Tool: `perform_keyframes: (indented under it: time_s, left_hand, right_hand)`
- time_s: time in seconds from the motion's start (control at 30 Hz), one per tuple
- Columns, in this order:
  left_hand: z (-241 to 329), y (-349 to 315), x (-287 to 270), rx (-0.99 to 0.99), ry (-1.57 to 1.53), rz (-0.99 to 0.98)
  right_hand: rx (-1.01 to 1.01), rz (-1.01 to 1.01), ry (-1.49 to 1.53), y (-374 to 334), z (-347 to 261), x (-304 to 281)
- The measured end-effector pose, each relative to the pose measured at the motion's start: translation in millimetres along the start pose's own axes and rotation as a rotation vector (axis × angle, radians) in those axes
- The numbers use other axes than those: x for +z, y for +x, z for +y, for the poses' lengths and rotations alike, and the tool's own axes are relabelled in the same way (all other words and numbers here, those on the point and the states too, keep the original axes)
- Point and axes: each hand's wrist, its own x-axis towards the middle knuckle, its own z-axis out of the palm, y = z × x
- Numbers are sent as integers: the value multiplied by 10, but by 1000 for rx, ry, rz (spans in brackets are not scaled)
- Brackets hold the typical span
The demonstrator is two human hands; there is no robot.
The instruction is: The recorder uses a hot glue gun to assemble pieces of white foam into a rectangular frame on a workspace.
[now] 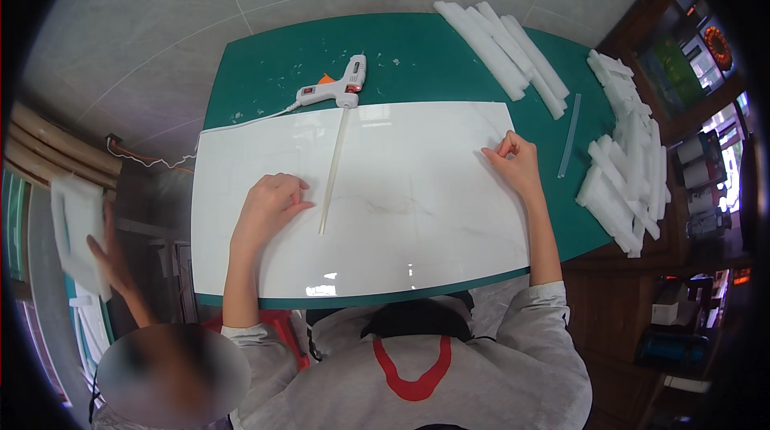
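A glossy white marble-patterned panel [393,245] lies flat on the green table in front of me. Over its left half, my left hand [271,204] is loosely closed, fingers curled and thumb sticking out, with nothing visible in it. My right hand [516,162] hovers at the panel's right edge, its fingers curled in towards the thumb; no object shows there either. A white hot glue gun [341,89] with an orange trigger rests at the panel's far edge. From its rear a long translucent glue stick [332,173] extends over the panel, just right of my left hand.
White foam strips [501,53] lie at the far right of the green table [273,61], and more foam pieces [630,165] are piled at the right edge. Another clear glue stick [570,137] lies between. At left, another person's hand [116,257] holds a white foam frame [80,229].
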Motion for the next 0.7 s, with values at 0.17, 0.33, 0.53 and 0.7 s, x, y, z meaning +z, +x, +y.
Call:
perform_keyframes:
  time_s: [0.17, 0.33, 0.53, 0.7]
  left_hand:
    - [85, 4, -56, 35, -100, -5]
    - [345, 3, -165, 126, -216, -129]
    - [766, -184, 42, 292, -320, -217]
    - [986, -350, 267, 359, -364, -233]
  right_hand:
    - [-9, 0, -35, -4, 4, 9]
    - [-26, -3, -77, -15, -20, -3]
    - [-66, -2, -80, -2, -9, 2]
    - [-54, -10, -51, -6, -6, 15]
